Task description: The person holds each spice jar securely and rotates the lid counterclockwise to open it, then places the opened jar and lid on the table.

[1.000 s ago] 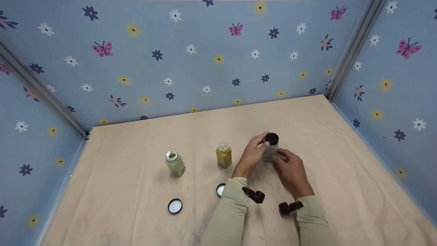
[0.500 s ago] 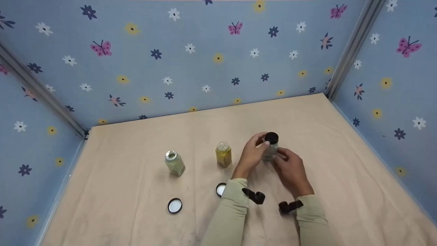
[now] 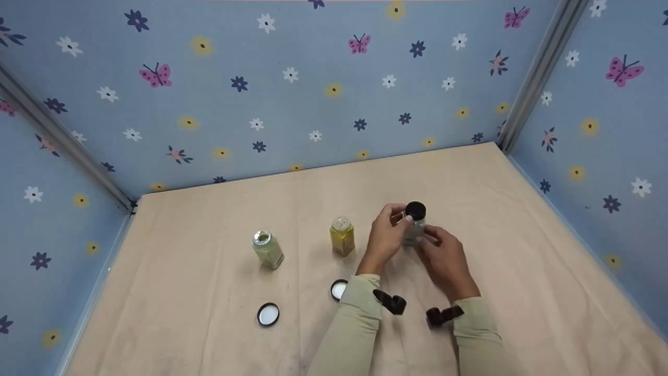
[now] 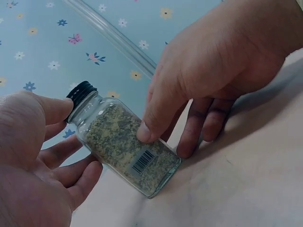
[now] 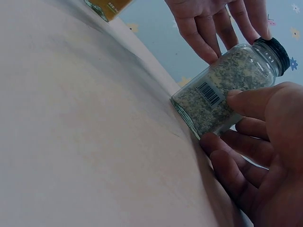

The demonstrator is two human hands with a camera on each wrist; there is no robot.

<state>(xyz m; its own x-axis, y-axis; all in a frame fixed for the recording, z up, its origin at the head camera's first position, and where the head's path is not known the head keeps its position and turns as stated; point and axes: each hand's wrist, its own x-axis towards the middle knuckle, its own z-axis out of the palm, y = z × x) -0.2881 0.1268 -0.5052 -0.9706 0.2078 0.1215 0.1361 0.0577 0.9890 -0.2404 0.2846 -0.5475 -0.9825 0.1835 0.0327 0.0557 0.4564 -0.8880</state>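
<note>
A square glass spice jar (image 4: 125, 137) of speckled green-grey flakes stands on the cloth, its black screw cap (image 3: 415, 210) on. My left hand (image 3: 387, 237) pinches that cap between thumb and fingers, as the left wrist view shows. Lower down, my right hand (image 3: 446, 258) grips the glass body, thumb on one face and fingers behind. Left of my hands a yellow spice jar (image 3: 342, 237) stands capless with a pale sifter top. Farther left is a capless jar of pale green contents (image 3: 268, 250), its mouth rimmed in silver.
Two black caps with white linings lie on the cloth: one cap (image 3: 268, 315) before the green jar, another cap (image 3: 339, 290) partly under the left sleeve. A beige cloth (image 3: 177, 271) covers the table. Blue flowered panels (image 3: 313, 104) enclose the back and sides.
The left hand has shifted slightly at the cap, its fingers turning a little around it. The right hand and the jar stay in place; the other jars and loose caps have not moved.
</note>
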